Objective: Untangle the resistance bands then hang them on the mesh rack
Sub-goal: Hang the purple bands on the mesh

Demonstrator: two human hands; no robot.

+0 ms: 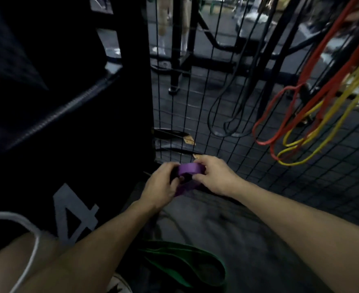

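Note:
A purple resistance band (pixel 190 168) is stretched between both my hands, low down in front of the black mesh rack (pixel 233 115). My left hand (pixel 160 186) grips its left end with curled fingers, and my right hand (pixel 213 175) pinches its right end. A dark band seems tangled with the purple one between my hands. A green band (pixel 197 253) lies on the floor near my feet. Red bands (pixel 280 115), yellow bands (pixel 314 144) and black bands (pixel 227 115) hang on the rack.
A tall black padded post (pixel 89 123) with a grey digit stands at the left, tight against the rack. Flat dark pieces (pixel 174 142) lie at the rack's foot. Gym frames and a person's legs (pixel 163 22) show behind the mesh. My shoe (pixel 119 284) is at the bottom.

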